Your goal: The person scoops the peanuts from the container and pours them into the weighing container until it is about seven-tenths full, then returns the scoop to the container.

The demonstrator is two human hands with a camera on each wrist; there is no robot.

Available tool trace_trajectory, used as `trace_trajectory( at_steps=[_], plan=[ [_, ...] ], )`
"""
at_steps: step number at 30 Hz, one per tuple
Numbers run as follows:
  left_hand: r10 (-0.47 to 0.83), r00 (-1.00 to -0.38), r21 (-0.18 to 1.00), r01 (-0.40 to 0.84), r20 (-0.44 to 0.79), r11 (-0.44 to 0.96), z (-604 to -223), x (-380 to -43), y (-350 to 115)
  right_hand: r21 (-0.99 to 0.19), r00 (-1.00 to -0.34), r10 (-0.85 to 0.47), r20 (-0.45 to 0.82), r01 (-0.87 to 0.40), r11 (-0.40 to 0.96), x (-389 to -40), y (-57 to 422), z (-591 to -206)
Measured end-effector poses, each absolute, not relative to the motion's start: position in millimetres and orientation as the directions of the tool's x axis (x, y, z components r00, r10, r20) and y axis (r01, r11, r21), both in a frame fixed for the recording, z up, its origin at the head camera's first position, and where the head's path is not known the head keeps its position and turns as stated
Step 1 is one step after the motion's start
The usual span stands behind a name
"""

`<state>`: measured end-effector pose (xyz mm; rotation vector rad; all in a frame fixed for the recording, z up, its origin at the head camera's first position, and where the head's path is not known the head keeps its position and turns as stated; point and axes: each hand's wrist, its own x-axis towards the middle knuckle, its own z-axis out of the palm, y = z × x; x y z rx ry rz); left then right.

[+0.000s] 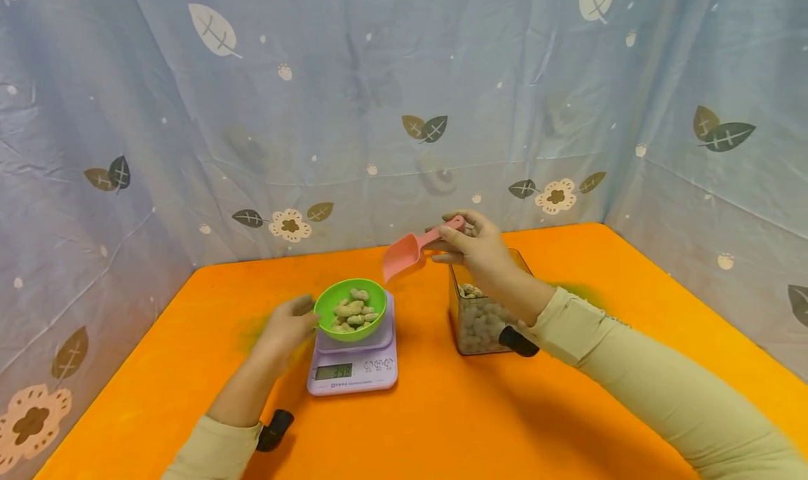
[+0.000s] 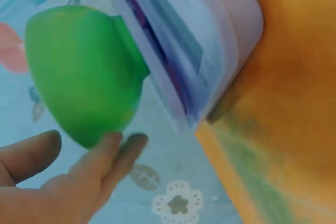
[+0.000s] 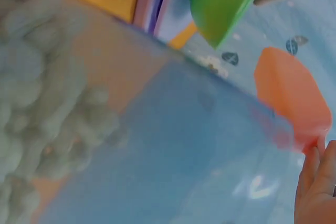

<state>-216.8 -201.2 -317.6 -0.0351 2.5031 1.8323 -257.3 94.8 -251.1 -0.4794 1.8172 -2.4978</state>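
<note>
My right hand point(image 1: 482, 255) grips the handle of a pink scoop point(image 1: 404, 257), held in the air with its blade toward the bowl; no peanuts show in it. A green bowl point(image 1: 325, 304) with several unshelled peanuts point(image 1: 353, 311) stands on a lilac kitchen scale point(image 1: 379, 378), whose display shows digits too small to read surely. At the bowl's left side is my left hand point(image 1: 284, 332), its fingers extended. In the left wrist view the fingertips point(image 2: 134, 142) overlap the green bowl's edge; whether they touch it I cannot tell.
Under my right forearm stands a clear, brown-tinted box point(image 1: 463, 325) of peanuts, to the right of the scale. Everything rests on an orange table point(image 1: 435, 424). A patterned blue curtain point(image 1: 353, 115) encloses the back and sides.
</note>
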Motion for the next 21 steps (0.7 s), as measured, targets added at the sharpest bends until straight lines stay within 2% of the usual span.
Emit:
trace_trajectory(
  at_steps=[9,15,21],
  plan=[
    [-0.030,-0.998,0.934,-0.056,-0.049,0.352,-291,-198,-200,-0.878,-0.964,-0.157,0.215,-0.121,-0.464,-246,141,-238],
    [-0.027,-0.999,0.982,0.013,0.018,0.189,-279,-190,-182,-0.836,-0.958,-0.158,0.239,-0.120,-0.535,-241,174,-231],
    [0.034,-0.999,0.998,0.030,0.028,0.060,-276,-188,-154,-0.855,-0.959,-0.122,0.254,-0.164,-0.492,-240,205,-234]
  ],
)
